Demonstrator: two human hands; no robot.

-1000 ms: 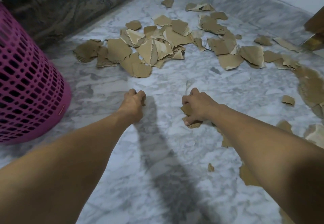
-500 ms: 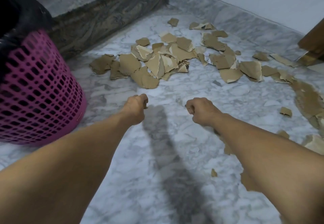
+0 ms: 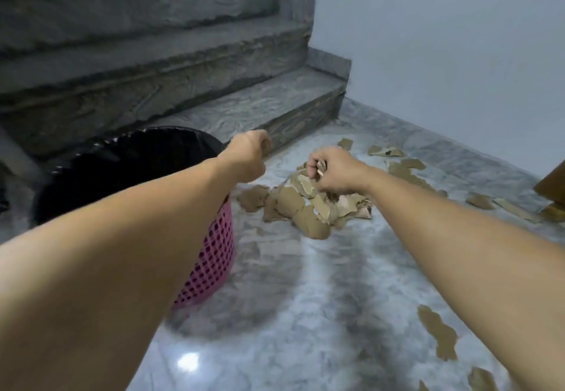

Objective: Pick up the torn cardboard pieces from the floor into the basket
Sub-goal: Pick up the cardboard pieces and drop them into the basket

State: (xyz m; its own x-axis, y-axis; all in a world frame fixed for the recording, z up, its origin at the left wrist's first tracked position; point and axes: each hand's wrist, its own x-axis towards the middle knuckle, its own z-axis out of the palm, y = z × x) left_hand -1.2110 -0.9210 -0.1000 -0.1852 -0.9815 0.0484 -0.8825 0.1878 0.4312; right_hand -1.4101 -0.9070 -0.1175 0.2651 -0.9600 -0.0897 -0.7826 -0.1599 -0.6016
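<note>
A pink perforated basket (image 3: 214, 253) with a black liner (image 3: 131, 158) stands on the marble floor at the left. My left hand (image 3: 249, 153) hovers in a fist at the basket's right rim, with a small brown scrap just showing at its fingers. To its right, my right hand (image 3: 334, 172) is raised off the floor and grips a bunch of torn cardboard pieces (image 3: 319, 166). Under and beyond that hand lies a pile of torn cardboard (image 3: 305, 207). More pieces (image 3: 437, 329) are scattered on the floor near my right forearm.
Grey stone stairs (image 3: 244, 106) rise behind the basket. A pale wall (image 3: 443, 69) closes off the back right. A wooden object (image 3: 553, 182) stands at the right edge. Loose cardboard scraps (image 3: 386, 151) lie along the wall's base.
Both fists have risen off the floor and swung left toward the basket. The view has tilted up, so the stairs and the basket's liner now show.
</note>
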